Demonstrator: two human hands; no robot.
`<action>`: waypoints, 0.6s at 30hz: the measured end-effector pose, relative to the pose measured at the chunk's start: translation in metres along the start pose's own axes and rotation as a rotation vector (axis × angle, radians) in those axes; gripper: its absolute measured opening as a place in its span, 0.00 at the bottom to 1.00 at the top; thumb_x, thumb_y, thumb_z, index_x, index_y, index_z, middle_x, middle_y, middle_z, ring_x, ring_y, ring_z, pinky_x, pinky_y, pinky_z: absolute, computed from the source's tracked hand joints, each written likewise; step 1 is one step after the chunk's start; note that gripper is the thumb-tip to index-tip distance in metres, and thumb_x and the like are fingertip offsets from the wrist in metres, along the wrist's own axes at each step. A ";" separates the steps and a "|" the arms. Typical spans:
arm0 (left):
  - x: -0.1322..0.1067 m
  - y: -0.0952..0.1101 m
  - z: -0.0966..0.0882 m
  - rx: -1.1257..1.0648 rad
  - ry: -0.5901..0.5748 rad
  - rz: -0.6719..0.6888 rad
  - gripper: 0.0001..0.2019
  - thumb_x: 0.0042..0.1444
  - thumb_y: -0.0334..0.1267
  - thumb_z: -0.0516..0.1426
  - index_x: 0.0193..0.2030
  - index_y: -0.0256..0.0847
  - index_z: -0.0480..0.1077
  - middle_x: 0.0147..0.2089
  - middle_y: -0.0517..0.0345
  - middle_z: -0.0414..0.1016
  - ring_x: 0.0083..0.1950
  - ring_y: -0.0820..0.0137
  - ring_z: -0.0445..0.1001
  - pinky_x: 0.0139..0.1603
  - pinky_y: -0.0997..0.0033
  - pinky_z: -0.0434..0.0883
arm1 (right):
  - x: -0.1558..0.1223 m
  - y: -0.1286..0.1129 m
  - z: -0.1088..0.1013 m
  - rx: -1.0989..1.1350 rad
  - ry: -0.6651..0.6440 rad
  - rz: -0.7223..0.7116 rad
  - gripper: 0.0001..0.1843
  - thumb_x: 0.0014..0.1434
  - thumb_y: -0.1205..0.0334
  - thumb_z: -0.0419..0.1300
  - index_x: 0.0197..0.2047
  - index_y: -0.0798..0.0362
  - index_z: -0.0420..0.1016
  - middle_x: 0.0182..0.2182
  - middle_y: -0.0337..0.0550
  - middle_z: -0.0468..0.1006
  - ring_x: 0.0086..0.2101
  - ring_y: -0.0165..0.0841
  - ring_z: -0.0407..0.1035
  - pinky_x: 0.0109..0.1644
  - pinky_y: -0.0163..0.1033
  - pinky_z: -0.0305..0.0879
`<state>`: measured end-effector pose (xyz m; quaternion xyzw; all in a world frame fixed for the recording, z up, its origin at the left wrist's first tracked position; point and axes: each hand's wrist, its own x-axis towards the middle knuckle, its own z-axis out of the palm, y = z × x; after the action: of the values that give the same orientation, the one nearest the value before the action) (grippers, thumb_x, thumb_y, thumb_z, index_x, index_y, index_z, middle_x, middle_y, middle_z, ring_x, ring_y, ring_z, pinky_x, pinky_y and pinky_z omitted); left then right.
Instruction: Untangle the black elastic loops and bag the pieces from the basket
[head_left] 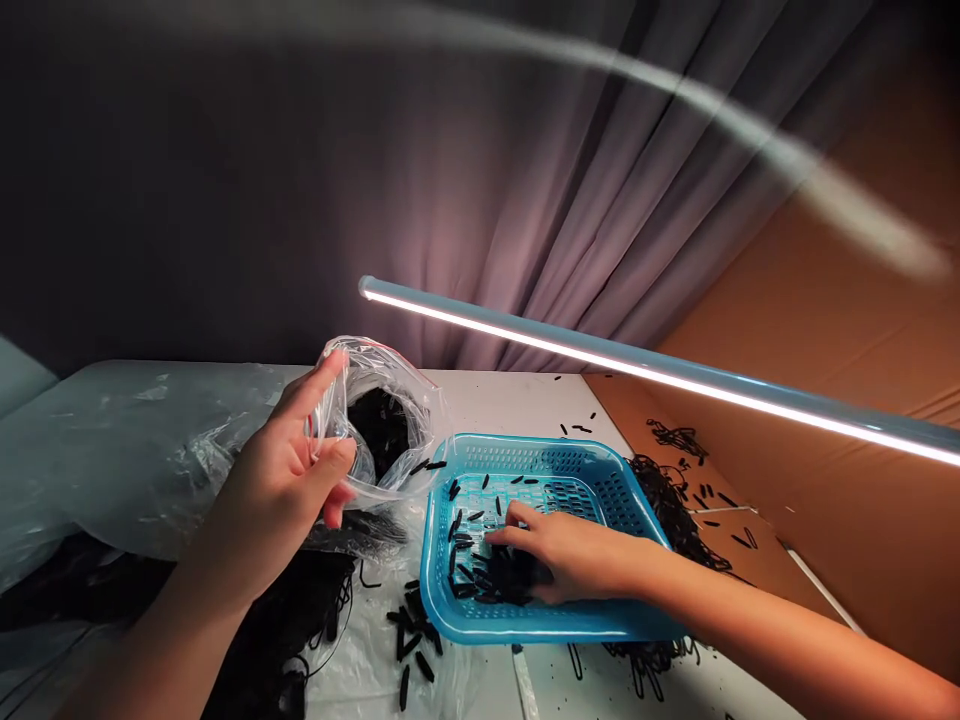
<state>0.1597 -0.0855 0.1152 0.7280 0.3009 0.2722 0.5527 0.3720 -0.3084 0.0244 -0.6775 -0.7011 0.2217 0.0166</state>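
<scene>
A clear plastic zip bag [431, 410] hangs in my left hand [289, 455], its mouth spread toward me. My thumb and fingers grip the bag's left edge. Inside lies a mass of small black pieces [381, 430]. My right hand [544, 550] reaches down into a blue plastic basket [457, 632], its fingers curled over a heap of small black rod-shaped pieces [487, 580]. What the fingers of that hand hold underneath is hidden. More black pieces [456, 525] are scattered over the basket floor beside it. The bag's rim is close to the basket's left rim.
Loose black rods [409, 640] lie on plastic left of the basket. Tangled black cords [667, 500] spread along its right side. A lit tube lamp [600, 350] slants across above. Clear plastic sheeting [150, 430] covers the table's left, and a grey curtain [480, 200] hangs behind.
</scene>
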 end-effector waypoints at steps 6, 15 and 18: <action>0.001 -0.002 -0.001 0.005 0.002 -0.003 0.37 0.56 0.43 0.57 0.72 0.52 0.51 0.17 0.70 0.61 0.17 0.73 0.64 0.19 0.76 0.65 | 0.016 -0.007 0.012 0.306 0.115 0.094 0.19 0.50 0.74 0.64 0.46 0.52 0.71 0.41 0.42 0.71 0.32 0.31 0.68 0.34 0.34 0.63; 0.001 -0.004 0.000 -0.030 0.001 0.004 0.37 0.56 0.41 0.58 0.72 0.52 0.52 0.18 0.69 0.63 0.16 0.74 0.62 0.17 0.76 0.65 | 0.046 0.002 0.007 0.198 0.131 -0.090 0.55 0.46 0.45 0.72 0.71 0.48 0.51 0.70 0.60 0.44 0.68 0.58 0.37 0.65 0.68 0.42; 0.000 -0.004 0.000 -0.030 -0.001 0.000 0.37 0.56 0.42 0.58 0.72 0.53 0.52 0.18 0.70 0.63 0.16 0.74 0.62 0.17 0.77 0.65 | 0.053 0.001 0.014 0.076 0.057 -0.180 0.54 0.46 0.42 0.70 0.70 0.51 0.53 0.71 0.63 0.38 0.68 0.62 0.28 0.64 0.73 0.32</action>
<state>0.1596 -0.0846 0.1111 0.7195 0.2965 0.2764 0.5638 0.3637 -0.2616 -0.0032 -0.6166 -0.7495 0.2263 0.0824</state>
